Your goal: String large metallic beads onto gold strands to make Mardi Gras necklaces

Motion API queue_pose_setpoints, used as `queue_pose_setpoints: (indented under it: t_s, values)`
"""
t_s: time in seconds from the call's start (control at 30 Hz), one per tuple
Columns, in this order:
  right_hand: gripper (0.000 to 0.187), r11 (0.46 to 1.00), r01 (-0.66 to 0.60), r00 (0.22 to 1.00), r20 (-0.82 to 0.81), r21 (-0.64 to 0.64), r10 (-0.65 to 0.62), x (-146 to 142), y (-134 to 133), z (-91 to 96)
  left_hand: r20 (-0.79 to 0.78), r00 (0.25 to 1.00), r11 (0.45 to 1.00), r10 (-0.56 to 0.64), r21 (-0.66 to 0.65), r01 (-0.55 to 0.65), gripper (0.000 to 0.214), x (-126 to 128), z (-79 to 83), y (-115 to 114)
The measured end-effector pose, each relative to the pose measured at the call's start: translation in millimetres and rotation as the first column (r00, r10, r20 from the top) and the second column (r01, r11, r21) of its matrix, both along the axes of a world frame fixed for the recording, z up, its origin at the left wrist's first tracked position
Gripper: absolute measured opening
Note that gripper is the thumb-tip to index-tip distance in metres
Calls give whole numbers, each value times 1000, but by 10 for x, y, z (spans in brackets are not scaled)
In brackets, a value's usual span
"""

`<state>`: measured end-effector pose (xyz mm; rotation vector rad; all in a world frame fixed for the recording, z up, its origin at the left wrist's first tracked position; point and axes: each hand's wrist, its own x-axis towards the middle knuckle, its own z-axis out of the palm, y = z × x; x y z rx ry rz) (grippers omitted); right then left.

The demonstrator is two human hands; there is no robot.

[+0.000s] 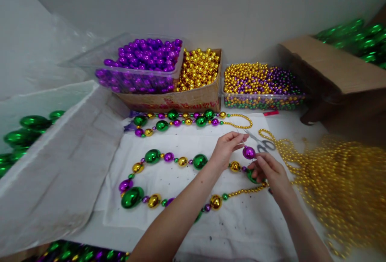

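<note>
My left hand (226,148) is closed in a pinch on a thin string above a shiny purple bead (249,152). The fingers of my right hand (271,172) are curled at the bead's right lower side, gripping it near its edge. Just below them a green bead (252,176) is partly covered by my right hand. A bead necklace (152,156) of green, purple and gold beads lies looped on the white cloth, part of it hidden under my left forearm. Its small gold bead chain (247,191) runs toward my right hand. Scissors (265,145) lie behind the hands.
A second necklace (162,125) lies farther back. Behind it stand a clear bin of purple beads (141,59), a carton of gold beads (200,67) and a tub of small mixed beads (256,81). Gold bead strands (340,181) heap at right, beside a cardboard box (325,63).
</note>
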<state>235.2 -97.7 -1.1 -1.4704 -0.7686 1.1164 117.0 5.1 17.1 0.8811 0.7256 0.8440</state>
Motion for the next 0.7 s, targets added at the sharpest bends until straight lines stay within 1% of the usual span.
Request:
queue_pose_setpoints:
  t_s: [0.1,0.23,0.3,0.37,0.43,0.47,0.53,0.57,0.7]
  values:
    - [47,1000,3,1000,3,-13,-3,118,1,-18,-76,997,997,-1,75,7,16,55,34,84]
    - [44,998,69,993,100,6,-69,222,-21,-6,-86,996,992,18,123,-7,14,137,77,137]
    - [41,993,114,975,189,35,-119,267,-9,18,-77,997,990,27,139,-16,14,173,105,155]
    - [35,986,120,932,328,114,-152,310,33,50,-58,998,988,18,154,-9,15,208,134,171]
    - [30,980,62,881,451,192,-144,345,101,79,-32,999,985,2,170,3,15,247,162,178]
    - [27,977,26,865,485,210,-128,359,139,89,-18,1000,984,-4,176,7,15,268,176,178]
    - [20,979,-9,866,492,205,-95,381,208,92,8,1000,984,-5,177,4,13,310,207,172]
    - [16,980,-7,873,480,198,-90,390,232,87,18,1000,984,-5,175,2,12,329,225,166]
    - [13,976,86,900,405,201,-163,429,233,71,62,997,985,-40,168,29,14,354,297,147]
